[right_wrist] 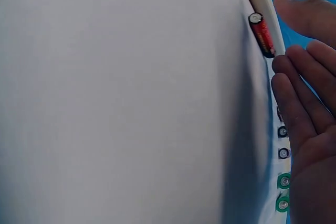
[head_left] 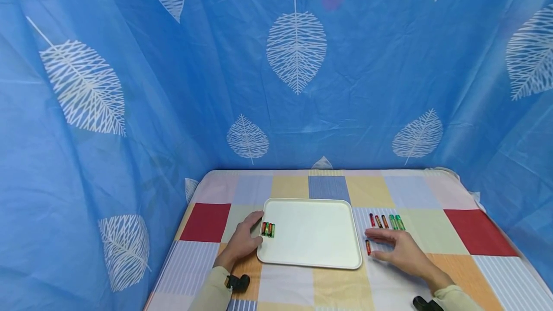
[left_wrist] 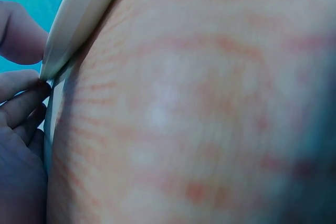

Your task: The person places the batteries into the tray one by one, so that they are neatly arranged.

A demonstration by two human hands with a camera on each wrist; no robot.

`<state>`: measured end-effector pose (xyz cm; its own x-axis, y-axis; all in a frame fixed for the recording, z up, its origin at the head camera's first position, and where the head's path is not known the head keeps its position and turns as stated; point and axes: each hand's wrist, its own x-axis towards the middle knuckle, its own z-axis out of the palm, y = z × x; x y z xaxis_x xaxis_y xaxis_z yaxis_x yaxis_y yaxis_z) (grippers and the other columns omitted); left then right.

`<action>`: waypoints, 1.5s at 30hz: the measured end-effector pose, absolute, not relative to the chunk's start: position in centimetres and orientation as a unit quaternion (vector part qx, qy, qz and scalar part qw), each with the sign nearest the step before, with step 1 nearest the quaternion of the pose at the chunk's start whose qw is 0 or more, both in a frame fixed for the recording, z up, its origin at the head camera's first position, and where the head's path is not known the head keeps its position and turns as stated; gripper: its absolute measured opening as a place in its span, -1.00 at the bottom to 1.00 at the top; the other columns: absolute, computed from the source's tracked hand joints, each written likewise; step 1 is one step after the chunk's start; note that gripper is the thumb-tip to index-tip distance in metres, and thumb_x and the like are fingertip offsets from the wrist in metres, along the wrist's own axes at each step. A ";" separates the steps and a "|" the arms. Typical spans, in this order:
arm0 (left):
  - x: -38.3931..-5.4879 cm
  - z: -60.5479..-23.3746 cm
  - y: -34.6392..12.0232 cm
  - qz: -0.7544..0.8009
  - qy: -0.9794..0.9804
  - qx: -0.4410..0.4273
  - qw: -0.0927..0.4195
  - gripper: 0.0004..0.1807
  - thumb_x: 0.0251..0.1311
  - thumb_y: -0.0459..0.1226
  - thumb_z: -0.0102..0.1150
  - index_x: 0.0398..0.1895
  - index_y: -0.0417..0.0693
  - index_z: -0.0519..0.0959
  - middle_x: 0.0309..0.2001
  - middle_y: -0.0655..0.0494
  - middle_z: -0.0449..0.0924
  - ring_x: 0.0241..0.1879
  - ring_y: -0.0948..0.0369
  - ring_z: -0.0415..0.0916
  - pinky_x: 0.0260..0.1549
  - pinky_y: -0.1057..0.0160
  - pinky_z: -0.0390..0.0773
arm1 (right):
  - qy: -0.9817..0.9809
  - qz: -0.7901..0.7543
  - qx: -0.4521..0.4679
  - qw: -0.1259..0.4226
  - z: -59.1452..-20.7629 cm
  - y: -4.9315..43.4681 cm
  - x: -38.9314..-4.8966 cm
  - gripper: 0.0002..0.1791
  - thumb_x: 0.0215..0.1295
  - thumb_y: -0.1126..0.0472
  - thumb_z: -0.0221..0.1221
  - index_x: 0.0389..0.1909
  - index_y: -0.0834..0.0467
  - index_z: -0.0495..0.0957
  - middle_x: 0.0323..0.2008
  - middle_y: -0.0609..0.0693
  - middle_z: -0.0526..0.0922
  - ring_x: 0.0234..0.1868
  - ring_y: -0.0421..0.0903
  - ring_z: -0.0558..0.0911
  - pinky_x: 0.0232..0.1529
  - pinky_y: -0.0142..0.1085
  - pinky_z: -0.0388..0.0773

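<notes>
A white tray [head_left: 311, 234] lies flat on the tablecloth. My left hand [head_left: 242, 241] rests against its left rim, thumb and fingers spread along the edge. In the left wrist view, the thumb [left_wrist: 23, 35] and fingertips [left_wrist: 34, 95] come right up to the rim. Several red and green batteries [head_left: 268, 229] sit side by side on the tray near that hand. Right of the tray, my right hand [head_left: 402, 251] holds nothing, its fingers extended and thumb apart. A single red battery [head_left: 368, 247] lies at the gap between thumb and fingers, just off their tips in the right wrist view [right_wrist: 262, 35].
Beyond the right hand stands a row of several batteries, red ones [head_left: 378, 221] on the left and green ones [head_left: 396, 222] on the right. A patchwork cloth [head_left: 289, 287] covers the table. Blue leaf-print curtains [head_left: 345, 85] close in the back and sides.
</notes>
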<state>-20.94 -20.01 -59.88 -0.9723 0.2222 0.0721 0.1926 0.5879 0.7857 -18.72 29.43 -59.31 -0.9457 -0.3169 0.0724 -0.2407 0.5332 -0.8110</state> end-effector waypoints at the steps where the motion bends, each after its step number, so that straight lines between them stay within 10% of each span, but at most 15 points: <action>1: -21.0 -59.9 -20.0 0.441 0.890 0.114 0.019 -0.11 0.10 -0.49 0.25 0.63 -0.26 0.37 0.64 -0.33 0.31 0.66 -0.30 0.19 0.59 -0.41 0.21 | 0.875 -0.454 -0.163 0.039 -59.4 29.4 -18.7 -0.39 0.16 0.11 0.63 0.26 0.11 0.75 0.19 0.02 0.83 0.16 -0.36 0.75 0.19 -0.56 0.59; 27: -21.0 -59.8 -20.0 0.438 0.892 0.105 0.025 -0.11 0.12 -0.46 0.25 0.64 -0.22 0.38 0.65 -0.28 0.31 0.67 -0.26 0.20 0.61 -0.38 0.20 | 0.918 -0.362 -0.159 -0.025 -60.2 28.4 -18.3 -0.50 0.14 0.20 0.62 0.15 0.02 0.82 0.09 -0.16 0.86 0.13 -0.31 0.76 0.17 -0.35 0.71; 45: -20.8 -60.1 -20.0 0.441 0.890 0.111 0.021 -0.12 0.13 -0.49 0.25 0.64 -0.22 0.37 0.64 -0.28 0.31 0.67 -0.26 0.20 0.60 -0.38 0.22 | 0.869 -0.466 -0.165 -0.009 -58.7 28.5 -18.6 -0.47 0.23 0.22 0.58 0.22 0.22 0.75 0.13 0.11 0.84 0.02 -0.33 0.80 0.07 -0.43 0.73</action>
<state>-20.84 -20.01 -60.13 -0.9745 0.2160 0.0605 0.1790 0.5865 0.7899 -18.56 28.52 -58.73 -0.9452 -0.2790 0.1694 -0.2955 0.5110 -0.8072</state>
